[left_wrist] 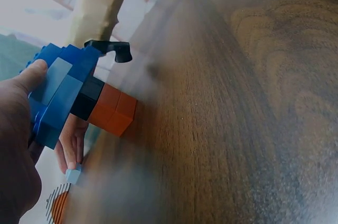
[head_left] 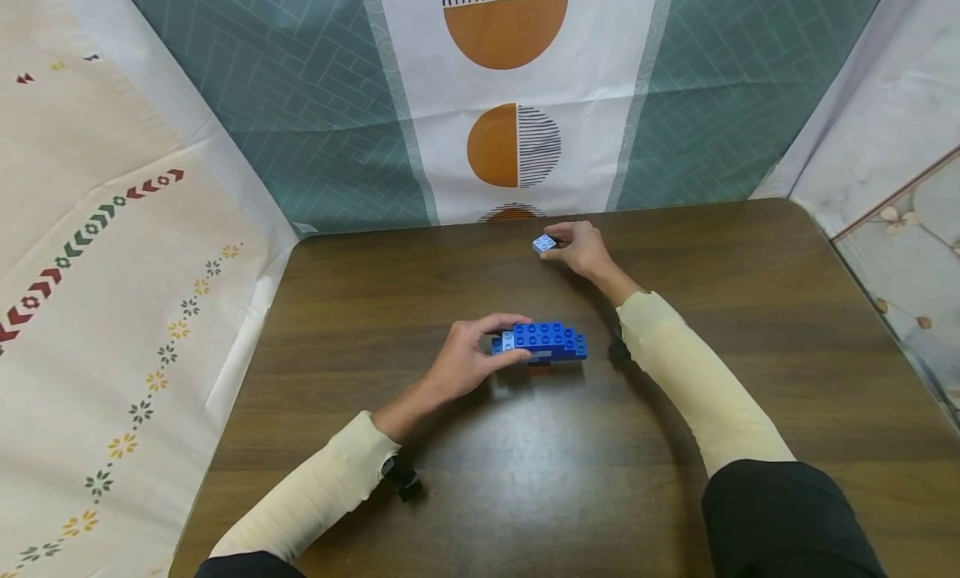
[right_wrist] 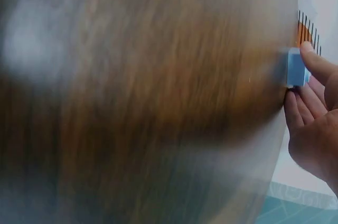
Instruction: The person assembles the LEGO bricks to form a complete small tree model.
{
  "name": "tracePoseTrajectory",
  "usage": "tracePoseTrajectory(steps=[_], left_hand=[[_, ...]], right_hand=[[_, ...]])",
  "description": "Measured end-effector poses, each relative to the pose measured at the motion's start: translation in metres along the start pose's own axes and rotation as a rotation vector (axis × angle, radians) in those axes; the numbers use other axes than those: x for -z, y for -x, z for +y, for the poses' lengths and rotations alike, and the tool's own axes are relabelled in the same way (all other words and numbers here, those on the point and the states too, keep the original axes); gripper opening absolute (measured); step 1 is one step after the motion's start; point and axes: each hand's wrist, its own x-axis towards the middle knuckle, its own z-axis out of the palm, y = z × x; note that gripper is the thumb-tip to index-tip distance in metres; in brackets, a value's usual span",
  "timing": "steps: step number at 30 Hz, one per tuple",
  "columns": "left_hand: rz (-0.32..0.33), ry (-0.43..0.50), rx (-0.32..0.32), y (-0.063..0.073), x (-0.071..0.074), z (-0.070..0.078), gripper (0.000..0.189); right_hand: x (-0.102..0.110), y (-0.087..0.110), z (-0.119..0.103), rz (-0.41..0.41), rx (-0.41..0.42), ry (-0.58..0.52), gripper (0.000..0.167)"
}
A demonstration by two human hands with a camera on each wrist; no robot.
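Observation:
My left hand (head_left: pixel 471 359) grips a built block of blue toy bricks (head_left: pixel 549 336) between thumb and fingers, near the middle of the table. Light-blue bricks show at its left end in the head view. Seen from the left wrist, a black brick (left_wrist: pixel 87 98) and orange bricks (left_wrist: pixel 112 110) stick out from the underside of the blue part. Toward the table's far edge, my right hand (head_left: pixel 581 248) pinches a small light-blue brick (head_left: pixel 544 243) between thumb and fingertips. In the right wrist view this brick (right_wrist: pixel 297 67) is close to the tabletop; whether it touches is unclear.
A brown wooden table (head_left: pixel 360 294) lies under both hands. Behind its far edge hangs a green and white patterned cloth (head_left: pixel 330 103). Cream cloth (head_left: pixel 135 311) hangs on the left, and a pale patterned cloth (head_left: pixel 892 194) on the right.

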Motion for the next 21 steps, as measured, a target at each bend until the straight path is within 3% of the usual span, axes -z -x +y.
tracePoseTrajectory(steps=[11,21], left_hand=[[-0.003,-0.003,-0.008,0.001,-0.001,-0.002,0.038],[0.006,-0.017,-0.014,0.000,-0.001,-0.003,0.038]], right_hand=[[-0.005,0.007,-0.008,0.022,-0.024,0.065,0.044],[0.012,0.024,-0.032,-0.080,0.031,0.071,0.043]])
